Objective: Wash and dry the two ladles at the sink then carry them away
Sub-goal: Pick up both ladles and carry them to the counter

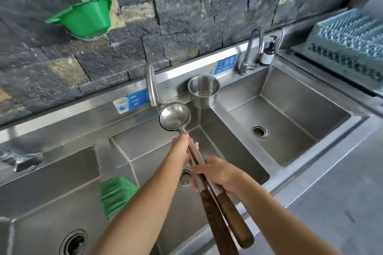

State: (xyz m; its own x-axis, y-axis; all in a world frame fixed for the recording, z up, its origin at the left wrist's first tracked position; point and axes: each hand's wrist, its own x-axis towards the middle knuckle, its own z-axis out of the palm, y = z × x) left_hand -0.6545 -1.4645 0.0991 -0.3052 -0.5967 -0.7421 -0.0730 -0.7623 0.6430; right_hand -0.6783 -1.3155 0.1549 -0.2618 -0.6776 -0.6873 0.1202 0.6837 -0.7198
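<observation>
You had the two ladles bunched together over the middle basin, steel shafts side by side, dark wooden grips pointing back at you. Your left hand was curled round the shafts just below the round shiny bowl; your right hand gripped them lower, just above the wood. A steel cup sat beyond, whether it was the second ladle's head, I couldn't tell. All stainless here: three basins, a tap behind the bowl, a green cloth draped on the left divider. Dark stone wall behind, green tub hung on it, blue crate at right.
</observation>
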